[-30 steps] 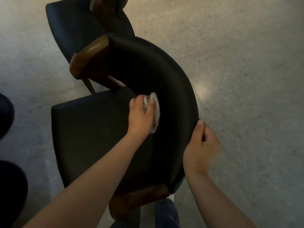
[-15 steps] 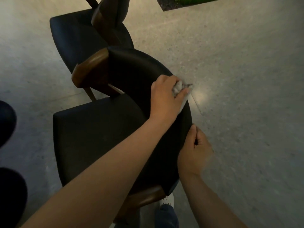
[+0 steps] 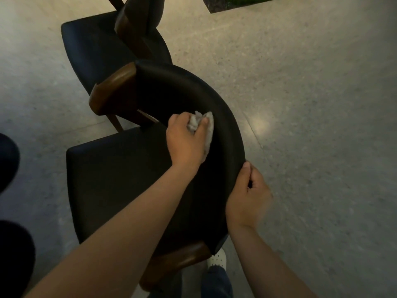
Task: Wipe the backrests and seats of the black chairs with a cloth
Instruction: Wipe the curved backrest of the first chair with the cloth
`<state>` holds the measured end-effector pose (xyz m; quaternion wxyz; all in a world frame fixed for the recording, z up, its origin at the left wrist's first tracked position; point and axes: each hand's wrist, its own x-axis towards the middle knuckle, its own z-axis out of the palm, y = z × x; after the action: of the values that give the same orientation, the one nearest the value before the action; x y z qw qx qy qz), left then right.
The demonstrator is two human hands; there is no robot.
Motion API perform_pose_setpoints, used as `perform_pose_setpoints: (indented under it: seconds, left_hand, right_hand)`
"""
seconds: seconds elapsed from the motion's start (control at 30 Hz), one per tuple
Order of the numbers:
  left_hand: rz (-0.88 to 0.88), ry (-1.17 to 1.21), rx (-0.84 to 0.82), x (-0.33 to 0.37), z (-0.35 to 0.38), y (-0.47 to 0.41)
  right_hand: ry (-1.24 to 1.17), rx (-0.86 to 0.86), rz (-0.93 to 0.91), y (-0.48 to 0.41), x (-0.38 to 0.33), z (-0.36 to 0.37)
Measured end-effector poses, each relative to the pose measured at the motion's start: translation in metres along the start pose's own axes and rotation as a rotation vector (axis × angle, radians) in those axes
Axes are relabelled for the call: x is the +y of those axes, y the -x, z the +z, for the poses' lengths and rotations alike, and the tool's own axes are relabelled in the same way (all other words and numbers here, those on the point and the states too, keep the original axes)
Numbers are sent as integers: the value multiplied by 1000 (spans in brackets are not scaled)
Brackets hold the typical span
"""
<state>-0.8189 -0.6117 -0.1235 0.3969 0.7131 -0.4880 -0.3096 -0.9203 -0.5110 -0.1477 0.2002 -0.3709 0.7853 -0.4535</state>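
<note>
Open floor point(image 3: 311, 125) right of backrest point(image 3: 214, 100), second chair point(image 3: 96, 50) close beyond, dark shapes point(image 3: 8, 160) left, perhaps seats.

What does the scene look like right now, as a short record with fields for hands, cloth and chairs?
left hand: grips the cloth, pressing it against the inner face of the near chair's backrest
right hand: holds the backrest's outer edge, thumb on top
cloth: pale, crumpled, partly under the fingers
seat: black, not touched by the cloth
second chair: black with a wooden frame, beyond the near one, untouched
floor: grey, speckled
</note>
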Motion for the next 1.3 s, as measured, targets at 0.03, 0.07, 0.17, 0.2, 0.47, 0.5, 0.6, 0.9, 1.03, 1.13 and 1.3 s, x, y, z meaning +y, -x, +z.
perform_pose_setpoints:
  seconds: [0.03, 0.07, 0.17, 0.2, 0.47, 0.5, 0.6, 0.9, 1.03, 1.13, 1.3]
  left_hand:
    - [-5, 26, 17, 3, -1, -3]
    - [12, 43, 27, 6, 0, -5]
    - [122, 40, -21, 18, 12, -5]
    - [143, 31, -42, 18, 17, -4]
    - [101, -4, -41, 9, 24, -4]
    - [88, -9, -39, 6, 22, -4]
    - [20, -37, -16, -9, 14, 0]
    - [75, 96, -57, 18, 18, 0]
    - [171, -41, -19, 23, 33, -6]
    - [173, -90, 18, 21, 35, -9]
    - [-30, 48, 61, 13, 29, -9]
  right_hand:
    - [3, 2, 8, 0, 0, 0]
    - [4, 5, 8, 0, 0, 1]
    - [-19, 18, -9, 0, 0, 1]
    - [-31, 21, -9, 0, 1, 2]
    - [-26, 11, -6, 0, 1, 2]
    - [-23, 6, 0, 0, 0, 1]
    - [-5, 0, 8, 0, 0, 1]
    - [-42, 3, -37, -1, 5, 4]
    - [-49, -2, -35, -1, 6, 4]
    - [-43, 1, -28, -1, 6, 4]
    - [-66, -11, 0, 0, 4, 3]
